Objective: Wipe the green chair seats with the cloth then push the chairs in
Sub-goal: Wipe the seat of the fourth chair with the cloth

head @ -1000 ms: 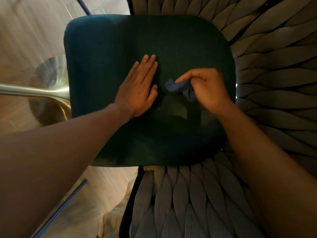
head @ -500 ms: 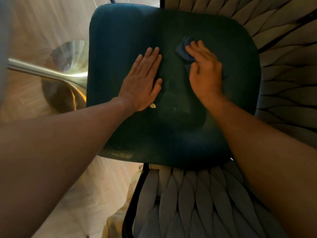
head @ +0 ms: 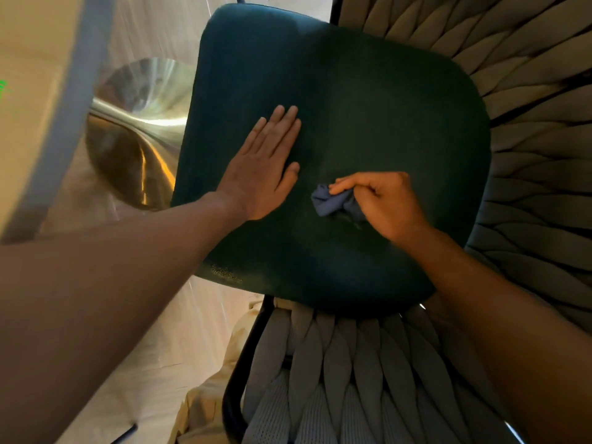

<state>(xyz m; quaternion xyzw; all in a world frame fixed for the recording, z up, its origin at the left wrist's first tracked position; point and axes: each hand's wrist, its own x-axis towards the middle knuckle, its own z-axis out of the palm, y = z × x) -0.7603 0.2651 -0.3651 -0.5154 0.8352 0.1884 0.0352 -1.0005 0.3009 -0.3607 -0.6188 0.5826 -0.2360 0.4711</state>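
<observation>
Change: the right hand [head: 381,203] has drawn the cloth [head: 333,203] back from the far middle of the green chair seat [head: 368,100] to the centre, nearer the person; the left hand [head: 266,165] has stayed flat on the seat.
Right hand: fingers curled and pinching the bunched blue cloth, which touches the seat.
Left hand: fingers straight and together, palm pressing the seat's left half, holding nothing.
Meaning for task: I judge the wiping strokes are mid-course on this seat; pushing the chair in is not yet begun.
Surroundings: woven grey chair back [head: 544,155]; brass-coloured table base [head: 134,129] to the left.
Writing: none readable; no brand or label shows.
</observation>
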